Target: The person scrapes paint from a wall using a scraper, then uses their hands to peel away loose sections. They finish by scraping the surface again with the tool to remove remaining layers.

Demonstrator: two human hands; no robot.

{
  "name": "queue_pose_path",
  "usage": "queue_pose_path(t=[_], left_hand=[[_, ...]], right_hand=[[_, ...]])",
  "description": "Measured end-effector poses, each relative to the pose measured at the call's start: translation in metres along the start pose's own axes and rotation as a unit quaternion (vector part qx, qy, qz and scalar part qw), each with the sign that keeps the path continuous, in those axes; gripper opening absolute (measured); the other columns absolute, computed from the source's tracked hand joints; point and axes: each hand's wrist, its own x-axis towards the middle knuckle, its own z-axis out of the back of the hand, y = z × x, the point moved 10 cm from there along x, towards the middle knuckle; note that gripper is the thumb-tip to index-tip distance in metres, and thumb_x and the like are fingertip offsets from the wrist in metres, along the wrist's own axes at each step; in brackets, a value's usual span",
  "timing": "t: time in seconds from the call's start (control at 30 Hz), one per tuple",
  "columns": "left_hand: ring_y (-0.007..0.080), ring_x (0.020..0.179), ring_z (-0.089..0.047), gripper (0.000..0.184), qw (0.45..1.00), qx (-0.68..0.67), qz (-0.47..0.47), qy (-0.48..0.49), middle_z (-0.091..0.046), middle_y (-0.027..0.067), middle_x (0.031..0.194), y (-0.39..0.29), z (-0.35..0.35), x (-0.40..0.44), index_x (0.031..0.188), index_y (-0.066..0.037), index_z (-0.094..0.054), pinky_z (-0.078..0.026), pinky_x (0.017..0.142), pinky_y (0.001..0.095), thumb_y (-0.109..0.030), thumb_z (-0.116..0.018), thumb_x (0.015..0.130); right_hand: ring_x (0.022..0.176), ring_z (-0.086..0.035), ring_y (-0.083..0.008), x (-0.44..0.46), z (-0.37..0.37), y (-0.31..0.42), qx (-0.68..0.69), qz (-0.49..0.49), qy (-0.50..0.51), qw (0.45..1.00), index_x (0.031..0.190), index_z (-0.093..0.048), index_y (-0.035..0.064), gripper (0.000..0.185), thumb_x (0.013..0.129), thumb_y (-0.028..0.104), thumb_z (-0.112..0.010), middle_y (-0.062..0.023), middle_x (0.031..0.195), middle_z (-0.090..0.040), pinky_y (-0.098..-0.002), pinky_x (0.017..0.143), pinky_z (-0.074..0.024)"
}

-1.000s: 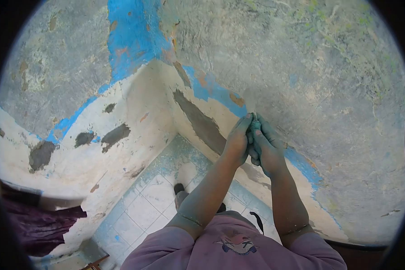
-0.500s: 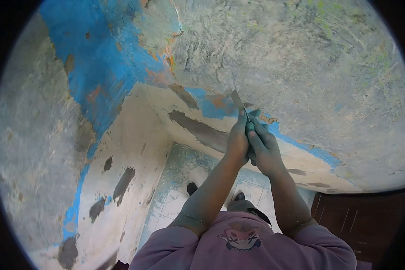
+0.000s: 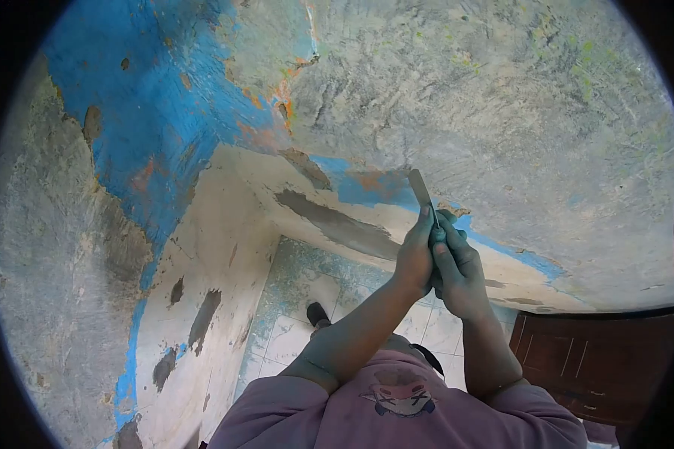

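In the head view, a putty knife (image 3: 420,187) with a flat metal blade points up and slightly left, its blade in front of the wall; I cannot tell if the tip touches it. My right hand (image 3: 463,273) is closed round the handle. Pressed against it from the other side, my left hand (image 3: 414,258) is closed too, its thumb along the base of the blade. Most of the handle is hidden by the fingers. Behind the hands runs a strip of blue paint (image 3: 367,183) between rough grey plaster (image 3: 457,97) and a cream-coloured lower wall (image 3: 258,187).
Two walls meet at a corner on the left, with a wide blue patch (image 3: 157,105) and dark bare spots (image 3: 204,322). Below, the tiled floor (image 3: 288,333) is littered with flakes, and one dark shoe (image 3: 318,314) stands there. Brown wooden furniture (image 3: 569,359) is at lower right.
Both hands and the putty knife have shifted right and slightly down in the view, still gripped together. The camera has tilted a little, and one of the two shoes is now out of sight.
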Motion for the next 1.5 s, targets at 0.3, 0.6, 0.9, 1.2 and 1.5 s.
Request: queue_pose_path(t=[0.3, 0.6, 0.9, 1.2, 1.5], left_hand=[[0.0167, 0.078, -0.056, 0.046, 0.999, -0.039, -0.009, 0.032, -0.056, 0.0081, 0.084, 0.008, -0.004, 0.006, 0.104, -0.007, -0.052, -0.048, 0.071, 0.0297, -0.050, -0.037, 0.095], [0.0148, 0.078, -0.056, 0.047, 0.999, -0.026, -0.025, 0.001, -0.056, 0.0066, 0.086, 0.012, -0.006, 0.005, 0.108, -0.006, -0.052, -0.048, 0.074, 0.0287, -0.048, -0.035, 0.096], [0.0144, 0.076, -0.055, 0.043, 0.997, -0.058, -0.041, -0.014, -0.055, 0.0053, 0.085, 0.011, 0.001, 0.010, 0.103, -0.008, -0.052, -0.046, 0.069, 0.0277, -0.047, -0.035, 0.097], [0.0172, 0.080, -0.055, 0.043, 0.998, -0.034, -0.042, -0.018, -0.056, 0.0084, 0.086, 0.011, 0.011, 0.013, 0.106, -0.010, -0.051, -0.048, 0.070, 0.0302, -0.049, -0.037, 0.096], [0.0155, 0.075, -0.055, 0.046, 1.000, -0.012, -0.021, 0.018, -0.057, 0.0101, 0.084, 0.011, 0.016, 0.008, 0.107, -0.008, -0.051, -0.047, 0.066, 0.0283, -0.051, -0.041, 0.094]], right_hand=[[0.110, -0.049, -0.0250, 0.003, 0.006, 0.001, -0.025, 0.013, 0.004, 1.000, 0.133, -0.041, -0.0016, 0.041, 0.094, 0.011, -0.042, -0.0186, 0.118, -0.052, -0.0320, 0.095, -0.0366], [0.109, -0.052, -0.0243, 0.001, 0.014, 0.002, -0.033, 0.037, 0.005, 0.999, 0.132, -0.040, -0.0040, 0.041, 0.095, 0.012, -0.042, -0.0197, 0.120, -0.054, -0.0312, 0.094, -0.0379], [0.112, -0.051, -0.0256, 0.008, 0.008, -0.006, -0.064, 0.043, 0.030, 0.997, 0.132, -0.042, -0.0015, 0.041, 0.094, 0.013, -0.044, -0.0218, 0.123, -0.053, -0.0326, 0.096, -0.0371], [0.116, -0.048, -0.0304, 0.010, 0.008, -0.005, -0.121, 0.040, 0.029, 0.991, 0.132, -0.041, -0.0014, 0.042, 0.093, 0.014, -0.043, -0.0230, 0.124, -0.051, -0.0341, 0.096, -0.0367], [0.095, -0.056, -0.0236, 0.005, 0.002, -0.022, -0.093, 0.046, -0.013, 0.994, 0.133, -0.039, -0.0030, 0.042, 0.094, 0.013, -0.042, -0.0155, 0.106, -0.055, -0.0317, 0.084, -0.0429]])
